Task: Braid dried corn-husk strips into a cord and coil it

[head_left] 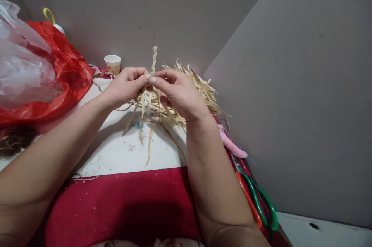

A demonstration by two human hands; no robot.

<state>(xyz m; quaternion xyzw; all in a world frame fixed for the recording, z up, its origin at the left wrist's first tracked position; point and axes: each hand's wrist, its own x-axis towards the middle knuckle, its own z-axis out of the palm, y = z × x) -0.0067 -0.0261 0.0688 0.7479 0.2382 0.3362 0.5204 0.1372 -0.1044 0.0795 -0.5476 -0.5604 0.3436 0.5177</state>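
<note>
My left hand (126,84) and my right hand (178,92) meet above the white tabletop (122,150), fingers pinched together on a braid of pale dried straw strips (154,61). The plaited end sticks up above my fingertips. Loose strip ends (147,127) hang down from my hands toward the table. Behind my right hand lies a heap of the same dried strips (203,88).
A red plastic bag (66,69) with a clear bag (20,61) on it fills the left. A paper cup (112,63) stands at the back by a coil of cord (100,76). Green-handled scissors (261,200), an orange-handled tool (247,196) and a pink tool (232,144) lie right. Red cloth (122,204) covers the near edge.
</note>
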